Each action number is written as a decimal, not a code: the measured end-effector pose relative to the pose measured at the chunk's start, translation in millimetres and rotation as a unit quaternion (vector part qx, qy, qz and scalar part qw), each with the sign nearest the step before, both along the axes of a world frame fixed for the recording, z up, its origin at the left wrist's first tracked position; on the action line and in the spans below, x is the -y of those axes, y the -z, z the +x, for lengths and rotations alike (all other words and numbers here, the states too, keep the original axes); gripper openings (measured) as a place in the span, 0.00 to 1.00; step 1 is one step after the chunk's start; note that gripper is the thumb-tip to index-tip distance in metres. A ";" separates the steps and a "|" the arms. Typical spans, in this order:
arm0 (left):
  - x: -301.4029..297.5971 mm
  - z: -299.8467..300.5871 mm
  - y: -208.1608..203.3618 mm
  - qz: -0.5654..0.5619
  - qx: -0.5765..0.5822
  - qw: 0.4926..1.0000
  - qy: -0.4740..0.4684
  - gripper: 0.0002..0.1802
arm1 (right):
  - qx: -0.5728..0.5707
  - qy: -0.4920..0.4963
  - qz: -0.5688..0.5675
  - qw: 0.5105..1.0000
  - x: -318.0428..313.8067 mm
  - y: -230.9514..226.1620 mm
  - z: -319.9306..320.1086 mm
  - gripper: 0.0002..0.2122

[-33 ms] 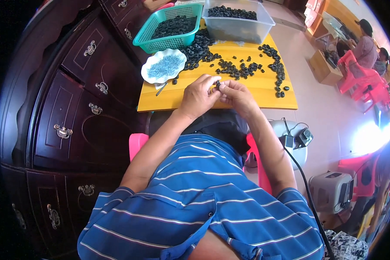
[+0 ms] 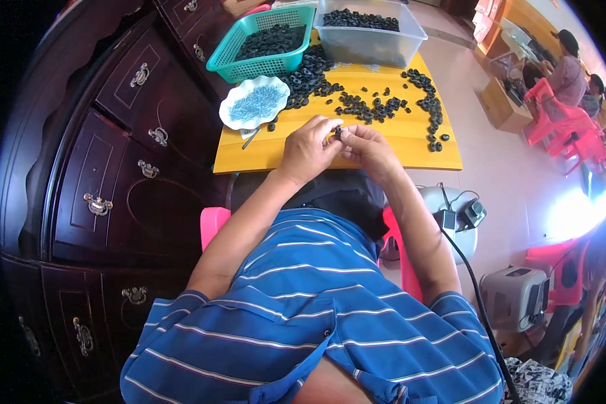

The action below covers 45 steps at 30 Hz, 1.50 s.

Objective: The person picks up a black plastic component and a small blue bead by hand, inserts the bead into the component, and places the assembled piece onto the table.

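Note:
Above the near edge of the yellow table (image 2: 269, 155), my two hands meet around a small black ring-shaped part (image 2: 339, 132). My left hand (image 2: 308, 149) is closed on it, with something white at the fingertips. From the other side, my right hand (image 2: 372, 151) pinches the same part between thumb and fingers. Many like black parts (image 2: 370, 108) lie loose beyond my hands, and a strip of them (image 2: 429, 101) runs along the right side. A white scalloped dish (image 2: 230, 113) to the left holds many small bluish, clear pieces. A thin dark rod (image 2: 251, 139) lies below the dish.
A green basket (image 2: 249, 69) and a clear plastic bin (image 2: 377, 47), both with black parts, stand at the back. Dark drawer cabinets (image 2: 114, 155) line the left. A black cable (image 2: 470, 269) hangs at my right. People (image 2: 569, 74) sit on pink chairs further right.

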<state>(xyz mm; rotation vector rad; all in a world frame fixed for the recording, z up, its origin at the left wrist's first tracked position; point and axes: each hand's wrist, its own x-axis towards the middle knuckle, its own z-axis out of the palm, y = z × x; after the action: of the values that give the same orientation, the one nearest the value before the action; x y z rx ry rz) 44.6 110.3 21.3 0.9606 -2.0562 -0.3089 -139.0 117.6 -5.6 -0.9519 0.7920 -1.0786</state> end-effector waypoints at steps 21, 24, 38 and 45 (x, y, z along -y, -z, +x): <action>-1.5 1.0 6.6 -0.005 -0.004 1.000 -0.004 0.14 | -0.046 -0.001 -0.012 0.999 2.0 5.6 -3.9 0.07; -1.4 2.2 7.3 -0.026 -0.002 1.000 -0.001 0.15 | -0.053 -0.005 -0.014 0.998 1.9 6.6 -4.0 0.07; -4.6 2.7 -2.0 0.006 0.017 1.000 -0.005 0.12 | -0.078 -0.033 -0.006 0.996 0.2 3.0 -3.8 0.08; 1.0 18.1 -16.3 0.185 0.018 0.978 0.096 0.09 | -0.097 -0.006 -0.050 0.994 -0.4 14.5 1.5 0.07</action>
<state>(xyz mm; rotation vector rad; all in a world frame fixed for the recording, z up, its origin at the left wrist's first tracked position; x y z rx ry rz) 62.7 109.4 37.6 0.9894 -2.1729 -0.8054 -137.6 118.0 -20.1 -1.1576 0.8951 -1.0332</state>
